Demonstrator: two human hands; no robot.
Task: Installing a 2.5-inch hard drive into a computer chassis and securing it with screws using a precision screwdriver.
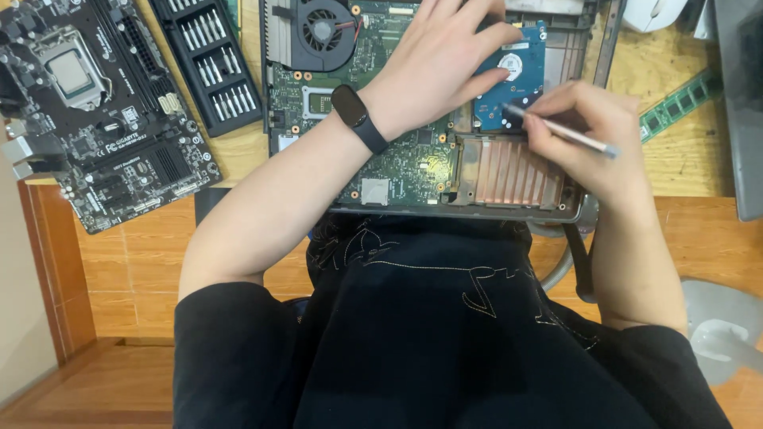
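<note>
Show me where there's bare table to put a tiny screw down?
Bare wood lies right of the open laptop, below the green memory stick. A thin strip shows between the bit tray and laptop. The laptop itself is crowded by the left hand and right hand.

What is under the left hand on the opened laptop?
The left hand rests on the green circuit board and touches the blue hard drive. Parts directly beneath the palm are covered.

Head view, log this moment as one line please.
left hand: flat on blue hard drive | right hand: holds silver screwdriver, tip at drive | opened laptop
</note>
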